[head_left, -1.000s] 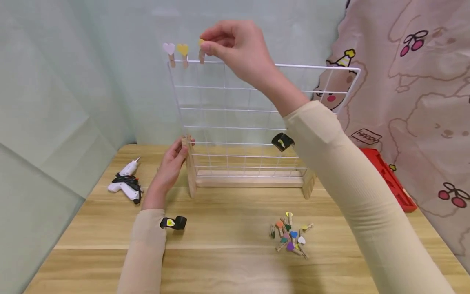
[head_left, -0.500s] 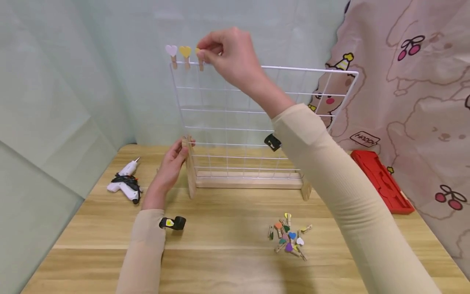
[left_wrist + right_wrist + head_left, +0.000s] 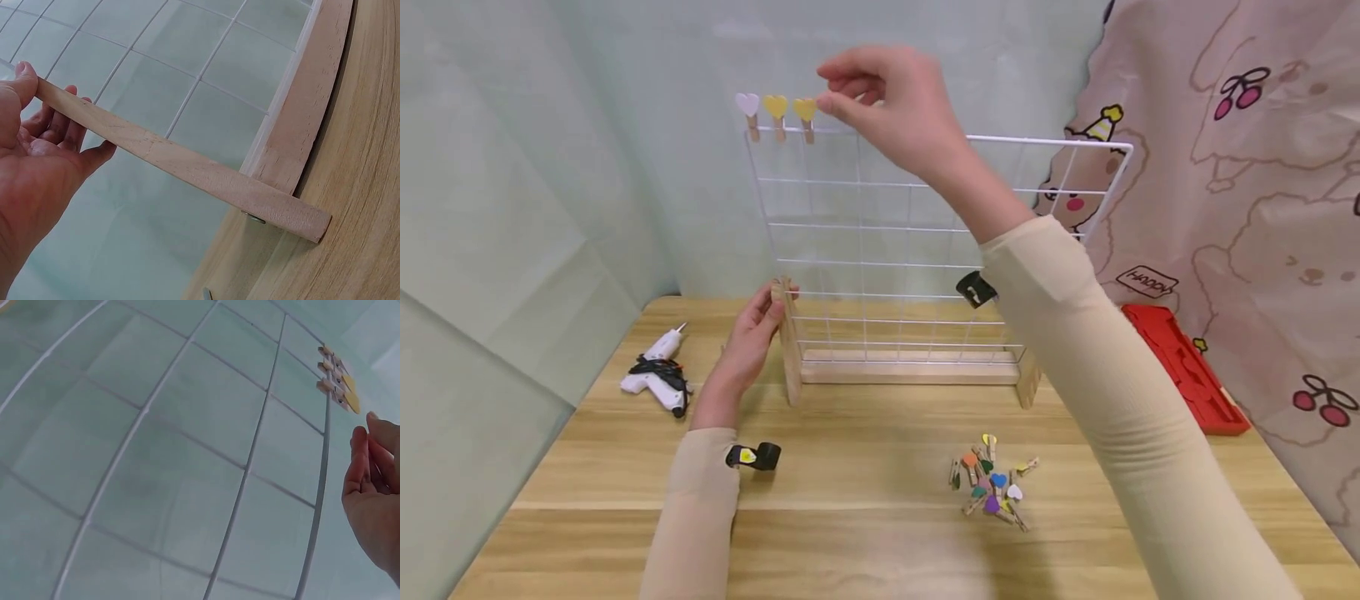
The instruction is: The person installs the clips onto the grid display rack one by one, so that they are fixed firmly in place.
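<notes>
My left hand [image 3: 751, 340] holds the upper end of the wooden side post [image 3: 156, 152], thumb on one face and fingers on the other. The post is part of a stand that bears an upright white wire grid [image 3: 1048, 143]. Along the grid's top wire, at its left end, sit a clothespin with a white-lilac heart [image 3: 748, 105], one with a yellow heart [image 3: 776, 107] and another yellow-heart clothespin [image 3: 806, 109]. Just right of that last one is my right hand [image 3: 910, 108], its fingers loosely bent. In the right wrist view a gap shows between its fingertips [image 3: 373, 416] and the clothespins.
A pile of clothespins with coloured hearts [image 3: 992, 483] lies on the wooden table [image 3: 850, 517], front right of the stand. At the left lies a white glue gun [image 3: 658, 379] wrapped in its black cord. A red tray [image 3: 1191, 375] stands at the right, by a printed curtain [image 3: 1255, 250].
My right hand shifted left with the third clothespin along the top wire, then let go of it and drew back to the right. My left hand stays on the post.
</notes>
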The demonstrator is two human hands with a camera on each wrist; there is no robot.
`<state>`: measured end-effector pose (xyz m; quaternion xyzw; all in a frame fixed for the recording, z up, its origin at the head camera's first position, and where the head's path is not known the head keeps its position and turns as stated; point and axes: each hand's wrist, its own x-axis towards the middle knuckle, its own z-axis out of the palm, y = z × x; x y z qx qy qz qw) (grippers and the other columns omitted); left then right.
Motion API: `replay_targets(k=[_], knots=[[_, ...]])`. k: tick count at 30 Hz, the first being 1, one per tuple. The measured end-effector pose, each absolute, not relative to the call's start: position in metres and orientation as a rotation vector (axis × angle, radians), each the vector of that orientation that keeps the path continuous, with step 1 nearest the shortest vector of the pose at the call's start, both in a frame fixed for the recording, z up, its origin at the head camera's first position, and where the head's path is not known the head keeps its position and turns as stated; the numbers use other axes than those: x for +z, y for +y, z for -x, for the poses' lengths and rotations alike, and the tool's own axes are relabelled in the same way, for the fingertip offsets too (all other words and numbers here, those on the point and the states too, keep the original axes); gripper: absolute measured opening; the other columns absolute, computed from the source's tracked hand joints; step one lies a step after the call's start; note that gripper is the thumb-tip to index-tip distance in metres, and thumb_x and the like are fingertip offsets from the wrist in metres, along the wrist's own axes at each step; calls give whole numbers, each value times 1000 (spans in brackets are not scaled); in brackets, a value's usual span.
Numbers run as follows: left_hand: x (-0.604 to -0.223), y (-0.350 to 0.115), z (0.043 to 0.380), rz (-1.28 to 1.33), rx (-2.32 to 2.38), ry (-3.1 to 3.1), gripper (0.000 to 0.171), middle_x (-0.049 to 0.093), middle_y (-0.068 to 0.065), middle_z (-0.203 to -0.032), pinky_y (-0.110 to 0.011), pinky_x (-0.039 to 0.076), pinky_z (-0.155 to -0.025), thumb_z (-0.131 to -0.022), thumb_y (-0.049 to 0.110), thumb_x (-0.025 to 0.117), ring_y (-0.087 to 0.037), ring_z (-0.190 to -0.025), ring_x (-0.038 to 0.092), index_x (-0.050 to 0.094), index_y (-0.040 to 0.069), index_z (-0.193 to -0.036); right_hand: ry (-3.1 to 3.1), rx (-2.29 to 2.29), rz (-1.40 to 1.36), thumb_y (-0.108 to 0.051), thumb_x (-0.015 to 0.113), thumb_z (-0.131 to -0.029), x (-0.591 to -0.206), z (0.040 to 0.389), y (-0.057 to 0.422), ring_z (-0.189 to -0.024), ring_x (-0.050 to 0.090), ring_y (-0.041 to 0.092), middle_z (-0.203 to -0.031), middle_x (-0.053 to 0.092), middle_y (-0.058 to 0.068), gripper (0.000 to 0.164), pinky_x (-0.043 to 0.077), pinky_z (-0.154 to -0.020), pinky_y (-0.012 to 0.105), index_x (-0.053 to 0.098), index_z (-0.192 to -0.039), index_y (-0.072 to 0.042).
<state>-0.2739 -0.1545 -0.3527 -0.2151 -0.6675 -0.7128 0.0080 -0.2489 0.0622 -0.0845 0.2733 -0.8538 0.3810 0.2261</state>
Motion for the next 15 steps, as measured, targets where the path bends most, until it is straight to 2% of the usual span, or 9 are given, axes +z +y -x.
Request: replay_targets(k=[3,7,13,15], knots=[[-352,-154,273,663,-2229,-2092,49,34,-20,-132,-32,25,-102,-91,30,39,-22,-123,30,30,11,-135,-2301,973,-822,-21,64,-78,-91,229,73,-81,54,5,-95,63,2,28,42,-74,14,63,-103,-7],[-348,-154,274,663,-2248,-2073,51,35,-18,-131,-33,24,-102,-90,30,40,-20,-122,30,28,9,-135,-2235,887,-992,-12,64,-79,-117,201,91,-77,55,7,-91,64,7,21,44,-73,18,64,-97,-1],[-342,-156,273,665,-2276,-2036,51,41,-8,-127,-34,21,-103,-90,29,41,-19,-123,30,29,9,-135,-2232,825,-1128,-16,65,-78,-200,195,135,-73,54,5,-84,65,-1,19,45,-66,22,66,-94,-7],[-342,-157,273,672,-2273,-2035,51,40,-10,-128,-31,24,-102,-90,29,41,-19,-122,30,28,9,-135,-2292,801,-1121,-18,65,-78,-230,192,151,-72,54,4,-82,64,-4,19,45,-64,22,66,-95,-10]])
